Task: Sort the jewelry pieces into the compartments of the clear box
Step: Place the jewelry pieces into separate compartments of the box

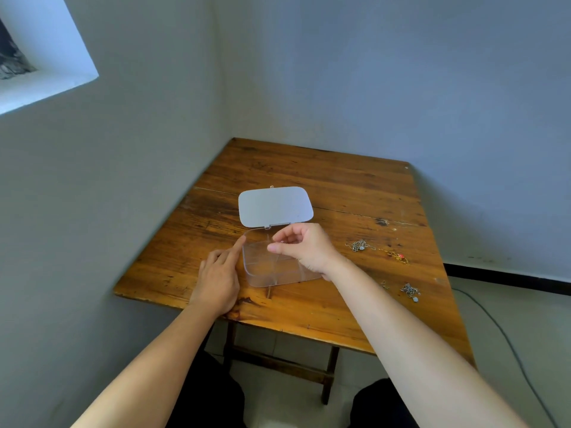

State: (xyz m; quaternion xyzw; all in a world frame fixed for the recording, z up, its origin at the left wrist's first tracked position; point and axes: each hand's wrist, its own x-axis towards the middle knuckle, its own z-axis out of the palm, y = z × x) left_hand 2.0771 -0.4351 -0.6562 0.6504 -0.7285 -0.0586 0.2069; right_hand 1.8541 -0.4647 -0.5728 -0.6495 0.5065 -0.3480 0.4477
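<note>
The clear box [262,278] lies on the wooden table [324,307], its lid [273,210] folded back flat behind it. Thin dividers split the box into several compartments. My left hand [217,278] rests on the table left of the box and holds nothing; its index finger is stretched out and touches the box's left rim. My right hand [304,247] hovers over the back compartments with thumb and fingers pinched on a tiny silver piece that barely shows. Loose on the table to the right are a silver chain [360,244], a gold chain with a red stone [397,257] and another silver chain [410,291].
The table stands in a room corner, with walls close along its left and far sides. A tiny piece [384,284] lies near the lower silver chain. A cable [506,338] runs over the floor at the right. My knees are under the table's near edge.
</note>
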